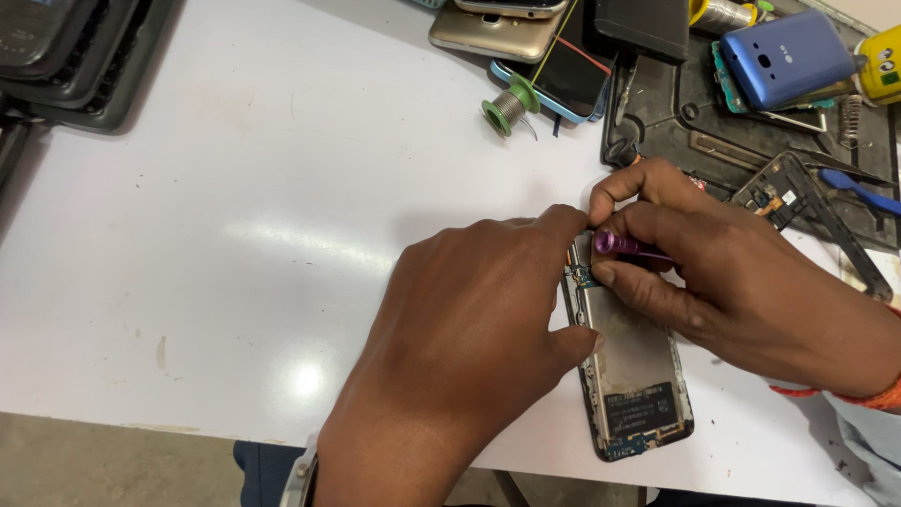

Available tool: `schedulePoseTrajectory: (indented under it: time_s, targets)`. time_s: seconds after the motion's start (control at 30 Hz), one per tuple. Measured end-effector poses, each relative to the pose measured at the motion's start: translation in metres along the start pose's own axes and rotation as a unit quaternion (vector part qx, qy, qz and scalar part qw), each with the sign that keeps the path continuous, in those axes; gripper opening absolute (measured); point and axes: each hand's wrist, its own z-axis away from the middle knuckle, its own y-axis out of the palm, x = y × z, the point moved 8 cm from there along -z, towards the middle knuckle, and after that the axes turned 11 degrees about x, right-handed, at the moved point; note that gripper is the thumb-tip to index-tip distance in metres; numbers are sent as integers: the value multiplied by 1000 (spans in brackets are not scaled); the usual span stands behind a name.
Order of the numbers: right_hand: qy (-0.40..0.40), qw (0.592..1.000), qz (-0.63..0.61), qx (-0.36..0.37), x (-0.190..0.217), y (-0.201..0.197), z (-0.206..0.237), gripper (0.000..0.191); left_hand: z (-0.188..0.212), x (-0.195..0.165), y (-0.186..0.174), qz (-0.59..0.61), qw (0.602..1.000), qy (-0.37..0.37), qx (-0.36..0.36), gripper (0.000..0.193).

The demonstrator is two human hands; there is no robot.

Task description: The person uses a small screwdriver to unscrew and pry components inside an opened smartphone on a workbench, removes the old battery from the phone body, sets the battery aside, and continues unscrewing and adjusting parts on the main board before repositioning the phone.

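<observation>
The phone (631,361) lay opened on the white table (235,235), its back cover off, showing a dull grey metal shield down the middle, a dark labelled patch near its lower end and blue circuit board at both ends inside a dark frame. Its long axis ran from about 11 o'clock to 5 o'clock, the far end tucked under the fingers, the near end pointing towards the table's front edge. It sat at roughly 4 o'clock from the table's centre. The left hand (469,347) was curled, palm down, pressing the phone's left edge with thumb and forefinger, steadying rather than gripping it. The right hand (723,272) was closed around one purple screwdriver (621,246), whose handle lay nearly level, pointing to 9 o'clock over the phone's top end; its tip was hidden. At 12 to 2 o'clock lay a dark mat (676,113), one green solder spool (508,107), one blue phone (786,58) and about four more handsets stacked together.
</observation>
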Motion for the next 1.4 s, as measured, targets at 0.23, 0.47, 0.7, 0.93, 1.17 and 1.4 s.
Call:
schedulePoseTrajectory:
  time_s: [0.23,0.47,0.7,0.93,1.17,1.4]
  targets:
    - [-17,995,-89,31,-6,1,2,23,0,-3,-4,5,1000,-5,3,50]
    - [-23,995,-84,46,-9,-1,7,20,0,-2,-2,30,996,-56,70,53]
    - [-103,993,-53,9,10,-15,17,20,5,-6,-7,44,997,-30,51,61]
    - [244,963,-28,112,-21,-15,36,21,8,-11,-6,17,998,-49,42,60]
    - [-107,991,-80,-4,0,-39,71,27,25,-48,-22,-33,995,72,-65,44]
    - [-153,904,-159,-366,-44,-86,151,16,40,-66,-34,161,974,98,-127,32]
